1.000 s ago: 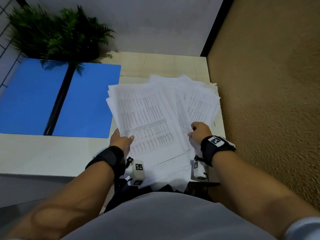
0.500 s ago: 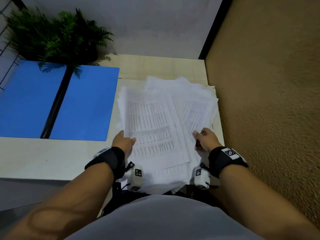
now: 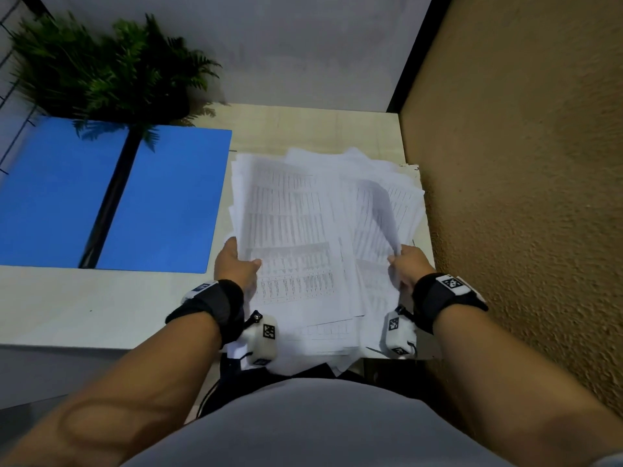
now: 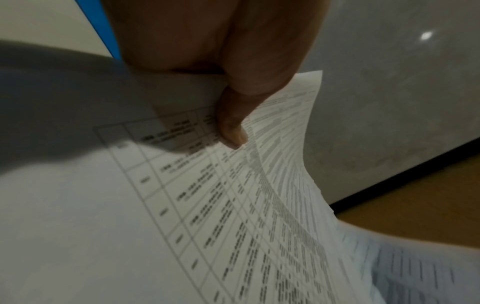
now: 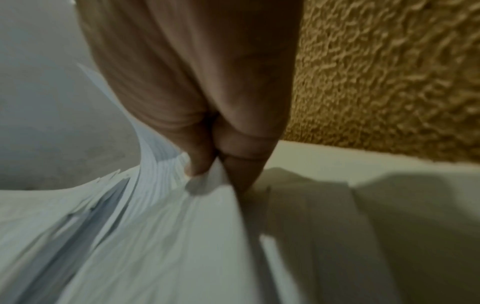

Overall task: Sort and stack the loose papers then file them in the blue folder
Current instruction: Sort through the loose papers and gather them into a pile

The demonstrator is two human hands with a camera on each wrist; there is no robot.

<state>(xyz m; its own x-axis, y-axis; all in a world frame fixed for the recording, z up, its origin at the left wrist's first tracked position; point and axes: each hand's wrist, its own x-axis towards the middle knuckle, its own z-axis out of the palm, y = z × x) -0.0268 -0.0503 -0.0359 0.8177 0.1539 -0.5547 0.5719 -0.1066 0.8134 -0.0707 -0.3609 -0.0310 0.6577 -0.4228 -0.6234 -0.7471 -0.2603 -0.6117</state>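
Note:
A loose pile of white printed papers point(image 3: 313, 237) lies on the right half of the table, its sheets fanned out unevenly. My left hand point(image 3: 237, 264) grips the pile's left edge, thumb on top of a printed table point(image 4: 233, 131). My right hand point(image 3: 406, 264) pinches the right edge of several sheets point(image 5: 207, 176) and lifts them, so they curl upward. The blue folder point(image 3: 161, 200) lies open and flat on the table at the left, with a black spine down its middle. The papers' near edge hangs over the table's front.
A green potted fern point(image 3: 101, 69) stands at the back left, overhanging the folder. A rough tan wall point(image 3: 522, 197) runs close along the table's right edge. Bare table surface point(image 3: 84, 305) lies in front of the folder.
Both hands have drawn the sheets together into a narrower pile. My right hand has moved to the right edge and lifted sheets there; my left hand has shifted up along the left edge.

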